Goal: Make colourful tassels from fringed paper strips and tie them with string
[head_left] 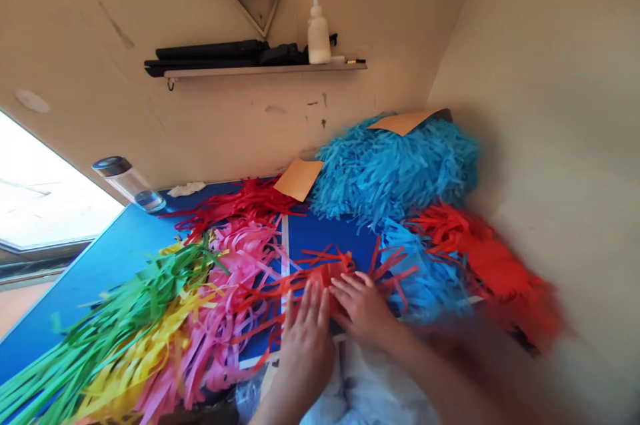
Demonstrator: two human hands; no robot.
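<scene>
At the table's near edge, my left hand (309, 331) lies with its fingers stretched out on an orange-red fringed paper strip (323, 273). Beside it, my right hand (363, 305) rests on the same paper, fingers extended and slightly spread. The paper's solid middle sits under my fingertips, and its thin cut strands fan out to both sides. Pink fringed paper (235, 291) is just left of my hands. Light blue fringed paper (425, 271) is to the right. My palms hide part of the orange-red paper.
Yellow (165, 345) and green fringe (145, 291) spread leftward. Dark red fringe (245, 201), a blue fringe heap (390, 165) and orange cards (300, 179) lie behind; more red fringe (490, 258) lies right. A bottle (131, 186) stands by the window. A wall shelf (265, 70) holds a glue bottle (319, 38).
</scene>
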